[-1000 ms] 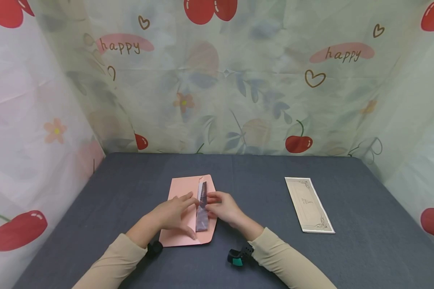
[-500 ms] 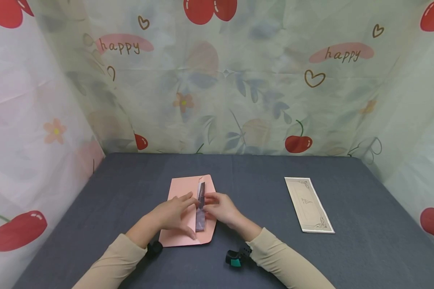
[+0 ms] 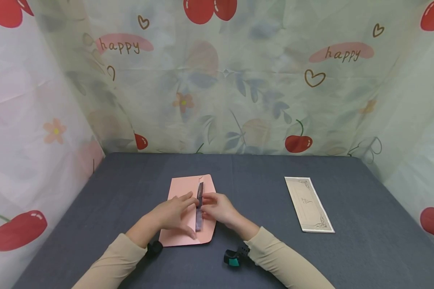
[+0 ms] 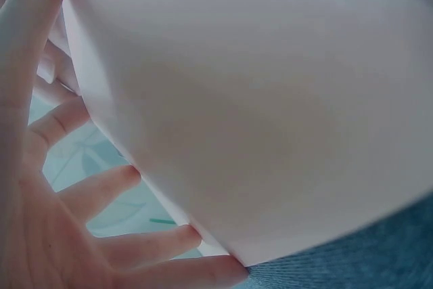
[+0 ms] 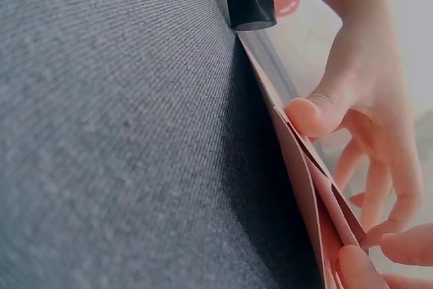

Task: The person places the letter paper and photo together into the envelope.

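Note:
A pink envelope lies on the table with its flap to the right. A narrow strip of a glossy purple-grey card shows at its mouth; the rest is hidden under the envelope's front. The left hand rests spread over the envelope, thumb and fingertips along the mouth's edge. From the right, the right hand pinches the card's outer edge. In the right wrist view, the left thumb presses at the edge of the layered pink paper, with the right fingertips near the bottom.
A cream folded paper with ornate corner scrolls lies to the right on the dark grey table. A patterned curtain hangs behind and at both sides. Black wrist straps sit below the forearms.
The card has slid left into the envelope, its visible strip narrower. The right hand has moved slightly left with it. The left hand stays put.

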Action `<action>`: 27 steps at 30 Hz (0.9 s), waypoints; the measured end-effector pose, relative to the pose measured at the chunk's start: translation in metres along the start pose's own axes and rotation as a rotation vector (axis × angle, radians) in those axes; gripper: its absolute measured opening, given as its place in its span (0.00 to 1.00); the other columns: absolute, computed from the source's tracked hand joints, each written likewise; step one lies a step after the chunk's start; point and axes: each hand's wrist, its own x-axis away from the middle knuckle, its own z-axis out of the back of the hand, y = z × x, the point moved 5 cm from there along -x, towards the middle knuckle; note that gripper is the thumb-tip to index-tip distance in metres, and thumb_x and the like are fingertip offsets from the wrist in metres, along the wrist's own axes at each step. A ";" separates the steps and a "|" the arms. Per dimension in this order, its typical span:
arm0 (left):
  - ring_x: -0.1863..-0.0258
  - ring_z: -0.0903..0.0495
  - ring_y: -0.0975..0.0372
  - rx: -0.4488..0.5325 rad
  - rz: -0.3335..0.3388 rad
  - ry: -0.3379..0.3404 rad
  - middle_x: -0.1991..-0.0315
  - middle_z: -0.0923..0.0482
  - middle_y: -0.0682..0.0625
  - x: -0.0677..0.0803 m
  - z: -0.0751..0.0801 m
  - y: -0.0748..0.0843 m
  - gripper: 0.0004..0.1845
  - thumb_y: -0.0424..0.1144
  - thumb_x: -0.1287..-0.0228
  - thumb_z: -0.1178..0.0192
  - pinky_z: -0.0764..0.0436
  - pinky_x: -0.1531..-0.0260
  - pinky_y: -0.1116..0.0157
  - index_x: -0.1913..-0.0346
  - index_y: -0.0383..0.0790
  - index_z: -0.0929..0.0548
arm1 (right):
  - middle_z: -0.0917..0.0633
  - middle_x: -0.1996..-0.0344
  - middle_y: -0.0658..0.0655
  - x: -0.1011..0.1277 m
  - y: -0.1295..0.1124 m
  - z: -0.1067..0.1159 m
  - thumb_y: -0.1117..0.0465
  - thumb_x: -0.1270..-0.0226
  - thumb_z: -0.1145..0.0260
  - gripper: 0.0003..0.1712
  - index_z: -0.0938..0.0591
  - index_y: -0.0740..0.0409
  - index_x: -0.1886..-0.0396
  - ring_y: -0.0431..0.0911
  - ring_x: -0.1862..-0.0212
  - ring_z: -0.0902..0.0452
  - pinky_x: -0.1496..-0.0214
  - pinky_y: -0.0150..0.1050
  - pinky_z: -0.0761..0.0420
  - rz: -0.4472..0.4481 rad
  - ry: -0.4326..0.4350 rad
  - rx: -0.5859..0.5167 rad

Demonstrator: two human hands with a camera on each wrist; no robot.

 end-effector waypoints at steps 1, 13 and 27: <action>0.36 0.36 0.36 0.001 0.002 -0.001 0.27 0.45 0.44 0.000 0.000 0.000 0.47 0.68 0.70 0.30 0.30 0.45 0.41 0.41 0.56 0.30 | 0.22 0.47 0.70 0.000 0.000 0.000 0.71 0.39 0.40 0.27 0.31 0.69 0.39 0.51 0.54 0.18 0.59 0.39 0.17 -0.002 0.000 0.000; 0.36 0.37 0.34 -0.005 -0.014 -0.003 0.27 0.46 0.43 0.000 0.000 0.000 0.47 0.69 0.69 0.31 0.31 0.44 0.40 0.41 0.55 0.31 | 0.21 0.48 0.68 -0.004 0.001 -0.003 0.71 0.39 0.40 0.27 0.30 0.68 0.39 0.49 0.55 0.18 0.59 0.39 0.17 -0.029 0.008 -0.006; 0.36 0.38 0.33 0.000 -0.040 0.002 0.28 0.46 0.40 0.001 0.001 0.001 0.47 0.68 0.66 0.31 0.32 0.44 0.39 0.39 0.51 0.31 | 0.22 0.47 0.68 -0.005 -0.001 -0.005 0.70 0.39 0.40 0.27 0.30 0.68 0.39 0.49 0.55 0.18 0.59 0.39 0.17 -0.037 -0.007 -0.003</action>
